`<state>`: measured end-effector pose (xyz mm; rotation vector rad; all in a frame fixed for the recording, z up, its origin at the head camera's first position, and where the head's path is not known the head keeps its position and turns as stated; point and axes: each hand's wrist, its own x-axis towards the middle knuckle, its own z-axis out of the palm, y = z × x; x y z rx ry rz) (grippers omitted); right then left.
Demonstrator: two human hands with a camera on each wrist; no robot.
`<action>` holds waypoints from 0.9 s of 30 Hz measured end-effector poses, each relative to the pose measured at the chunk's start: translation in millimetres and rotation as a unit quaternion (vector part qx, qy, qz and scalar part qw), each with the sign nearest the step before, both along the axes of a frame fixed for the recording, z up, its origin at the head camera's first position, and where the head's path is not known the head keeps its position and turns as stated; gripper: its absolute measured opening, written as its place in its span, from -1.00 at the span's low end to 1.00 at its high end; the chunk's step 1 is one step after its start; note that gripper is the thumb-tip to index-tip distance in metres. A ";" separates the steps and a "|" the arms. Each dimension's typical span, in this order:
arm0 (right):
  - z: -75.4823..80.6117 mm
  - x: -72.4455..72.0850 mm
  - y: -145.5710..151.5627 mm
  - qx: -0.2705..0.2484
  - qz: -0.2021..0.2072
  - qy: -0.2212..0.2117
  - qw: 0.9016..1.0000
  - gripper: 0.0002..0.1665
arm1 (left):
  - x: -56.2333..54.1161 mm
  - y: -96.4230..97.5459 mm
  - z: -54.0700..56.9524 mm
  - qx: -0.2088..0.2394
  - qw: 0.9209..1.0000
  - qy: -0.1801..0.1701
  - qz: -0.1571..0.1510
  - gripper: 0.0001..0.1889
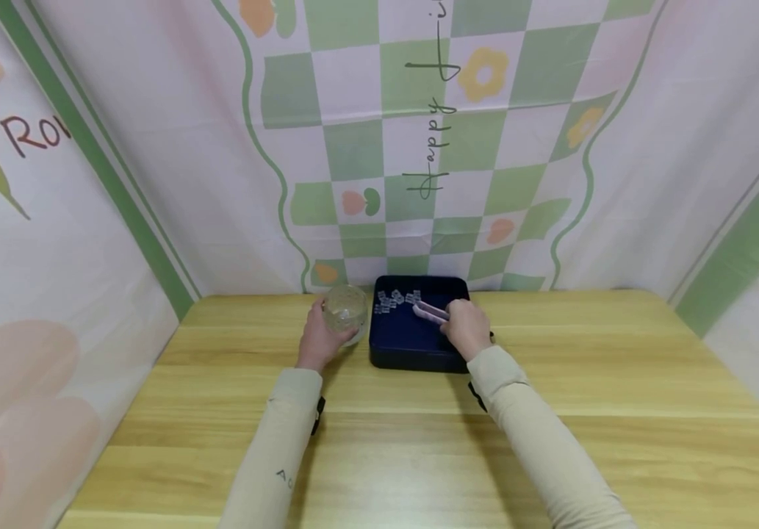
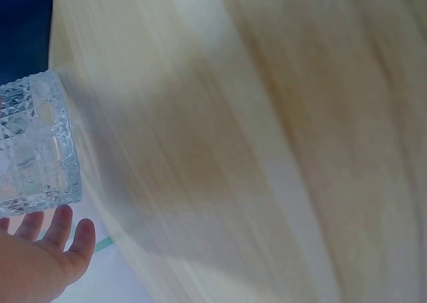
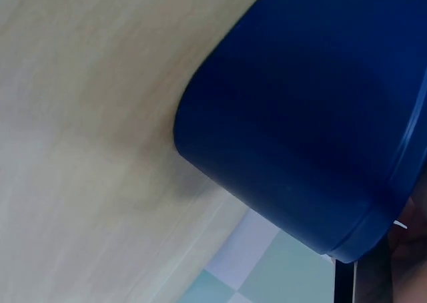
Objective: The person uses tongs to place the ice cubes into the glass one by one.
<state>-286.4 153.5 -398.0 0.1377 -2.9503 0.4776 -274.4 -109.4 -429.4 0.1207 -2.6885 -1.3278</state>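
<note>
My left hand (image 1: 325, 338) grips a clear cut-glass cup (image 1: 346, 312), thumb across the near side. In the left wrist view, the patterned glass wall (image 2: 33, 146) shows above spread fingertips (image 2: 61, 224). Just right of the cup sits a dark blue square tray (image 1: 412, 360). Several small clear cubes (image 1: 390, 301) lie along its far left part. My right hand (image 1: 468, 328) holds pale pink tongs (image 1: 430, 313) over the tray. Their tips are at a clear cube (image 1: 413, 297); whether they pinch it I cannot tell. The right wrist view shows mainly the tray's outer wall (image 3: 300, 129).
The tray and cup are near the back edge of a light wooden table (image 1: 392, 455). Behind them hangs a green-and-white checked curtain (image 1: 412, 147). Another printed cloth (image 1: 42, 242) hangs along the left side.
</note>
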 end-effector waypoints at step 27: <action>3.1 2.3 1.0 -0.035 0.017 0.033 0.999 -0.71 | -2.5 -1.0 -5.4 -0.006 1.000 0.011 -0.002 -0.05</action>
